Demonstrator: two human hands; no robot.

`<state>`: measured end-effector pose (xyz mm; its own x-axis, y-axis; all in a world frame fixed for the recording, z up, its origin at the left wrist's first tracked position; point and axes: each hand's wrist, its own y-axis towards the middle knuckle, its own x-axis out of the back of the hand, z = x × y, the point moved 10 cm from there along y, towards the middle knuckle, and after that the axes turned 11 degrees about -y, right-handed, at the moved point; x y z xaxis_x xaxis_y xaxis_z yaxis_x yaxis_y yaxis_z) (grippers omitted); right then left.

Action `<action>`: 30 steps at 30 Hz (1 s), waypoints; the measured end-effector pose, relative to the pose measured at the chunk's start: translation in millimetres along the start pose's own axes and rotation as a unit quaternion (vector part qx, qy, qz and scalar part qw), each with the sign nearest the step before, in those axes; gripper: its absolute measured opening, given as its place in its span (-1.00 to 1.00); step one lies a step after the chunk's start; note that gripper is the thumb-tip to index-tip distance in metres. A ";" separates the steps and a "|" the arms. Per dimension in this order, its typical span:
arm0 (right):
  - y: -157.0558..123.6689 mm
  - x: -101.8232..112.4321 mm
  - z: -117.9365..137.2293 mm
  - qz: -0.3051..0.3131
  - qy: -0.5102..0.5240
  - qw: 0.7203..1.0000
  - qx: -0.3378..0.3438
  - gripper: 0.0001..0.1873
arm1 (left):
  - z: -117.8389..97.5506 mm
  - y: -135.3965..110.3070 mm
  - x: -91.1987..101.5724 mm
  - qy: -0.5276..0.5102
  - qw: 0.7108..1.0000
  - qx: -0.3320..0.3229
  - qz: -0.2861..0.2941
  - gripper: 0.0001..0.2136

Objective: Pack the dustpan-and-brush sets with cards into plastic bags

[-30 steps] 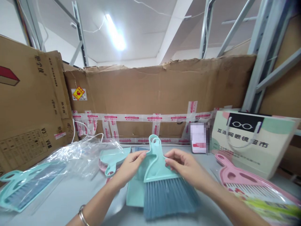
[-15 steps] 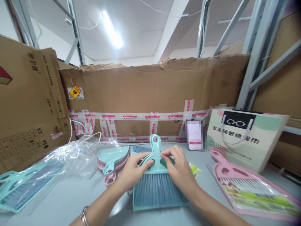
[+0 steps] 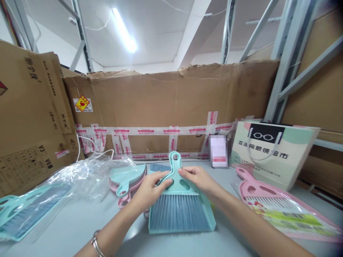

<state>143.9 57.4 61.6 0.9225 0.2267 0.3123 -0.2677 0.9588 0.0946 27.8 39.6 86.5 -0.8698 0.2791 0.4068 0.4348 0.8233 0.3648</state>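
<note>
A mint-green hand brush (image 3: 177,198) with grey-blue bristles lies inside a matching mint dustpan (image 3: 212,218) on the grey table, handle loop pointing away from me. My left hand (image 3: 149,191) presses on the brush's left shoulder with its fingers curled over the handle base. My right hand (image 3: 197,178) pinches the right shoulder of the brush near the handle. Both hands hold the brush down in the pan.
Stacked mint and pink dustpans (image 3: 128,178) lie left of the hands beside crumpled clear plastic (image 3: 88,173). A bagged mint set (image 3: 26,210) sits far left, a bagged pink set (image 3: 276,207) at right. A paper bag (image 3: 273,153) and cardboard walls (image 3: 166,107) close the back.
The brush went from held up over the pan to lying flat inside it. Both hands lowered with it and now press on its shoulders.
</note>
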 end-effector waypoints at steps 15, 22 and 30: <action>8.6 -10.5 -10.3 0.041 0.153 0.985 -0.063 -0.46 | 7.2 1.7 2.3 0.042 0.999 0.017 0.007 -0.61; 9.9 1.5 -18.0 -0.024 0.076 0.994 -0.075 -0.52 | 18.6 1.0 -0.5 0.075 0.997 0.022 -0.004 -0.59; 9.8 -6.3 -15.2 0.011 0.108 0.993 -0.051 -0.49 | 17.1 3.4 3.1 0.024 0.999 0.027 -0.015 -0.62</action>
<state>139.8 67.9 46.1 0.9579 0.2684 0.1020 -0.2689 0.9631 -0.0090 22.6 51.8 74.7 -0.8690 0.2312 0.4375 0.3948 0.8569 0.3315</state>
